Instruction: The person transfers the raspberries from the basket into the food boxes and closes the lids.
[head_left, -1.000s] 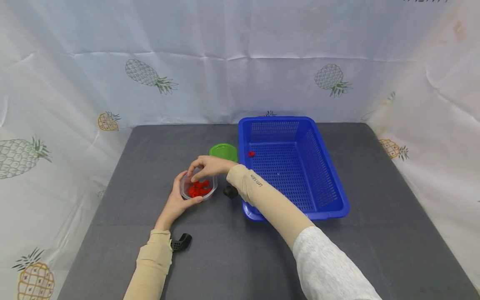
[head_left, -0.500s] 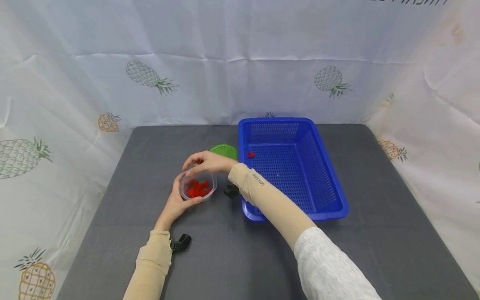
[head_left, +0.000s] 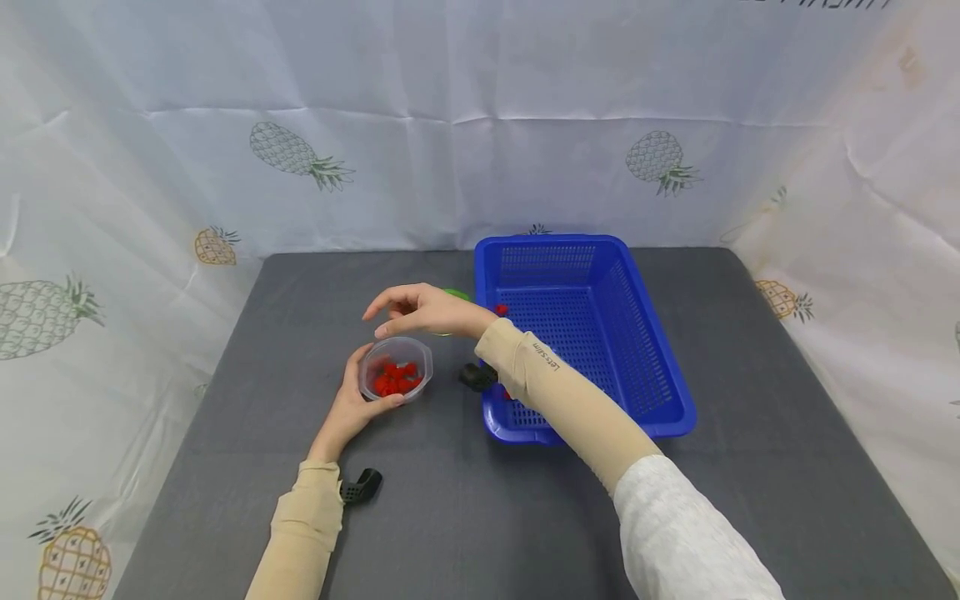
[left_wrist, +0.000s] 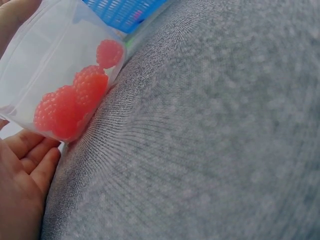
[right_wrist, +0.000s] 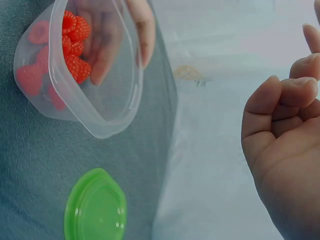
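My left hand (head_left: 356, 404) grips a clear plastic container (head_left: 418, 350) on the grey-covered table, thumb along the near side and fingers around the far left. Several red raspberries (head_left: 396, 382) lie in its bottom; the left wrist view shows raspberries (left_wrist: 70, 105) through the wall. Above and beyond the container's rim hovers my right hand (head_left: 431, 310). Its fingers are loosely bent, thumb and forefinger apart, and the right wrist view of the right hand (right_wrist: 295, 135) shows nothing between them. A green lid (right_wrist: 97, 207) lies beside the container, mostly hidden behind the right hand in the head view.
A blue perforated basket (head_left: 667, 367) stands right of the container, partly under the right forearm. One raspberry (head_left: 501, 309) lies at its left side, and a bit of red (head_left: 507, 395) shows near its front left. White pineapple-print sheets hang around the table.
My right hand has risen out from over the container and moved back and slightly right, covering more of the green lid. The left hand and container stay in place.
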